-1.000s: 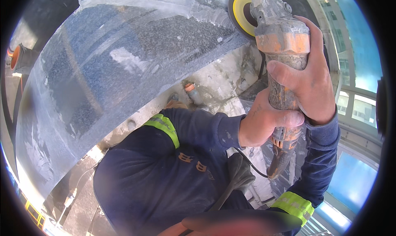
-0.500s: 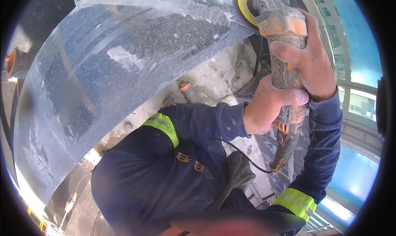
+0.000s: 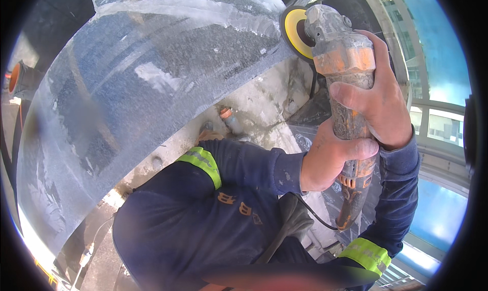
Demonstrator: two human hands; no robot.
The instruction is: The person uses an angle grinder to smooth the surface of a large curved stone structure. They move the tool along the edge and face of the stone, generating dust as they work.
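Note:
An angle grinder (image 3: 351,77) with a dusty grey and orange body stands lengthwise in front of me, head at the far end. Its yellow and black disc (image 3: 296,31) is at the right edge of a large curved grey panel (image 3: 168,62); whether they touch I cannot tell. My right hand (image 3: 381,95) wraps round the body just below the head, thumb across the top. Lower down, my left hand (image 3: 333,156) grips the rear of the body, its thumb lying over it. The fingers beneath the tool are hidden. A black cord (image 3: 317,218) leaves the grinder's tail.
Whitish, rough concrete (image 3: 264,100) lies below the panel, with an orange-tipped pipe stub (image 3: 227,114) on it. An orange-rimmed pipe (image 3: 18,77) is at the far left. Dark printed sheeting (image 3: 345,11) lies behind the grinder. Blue glazing with pale frames (image 3: 437,41) rises on the right.
Both hands have drawn the grinder nearer to me and slightly left, its disc sliding down along the panel's right edge. Both grips are kept.

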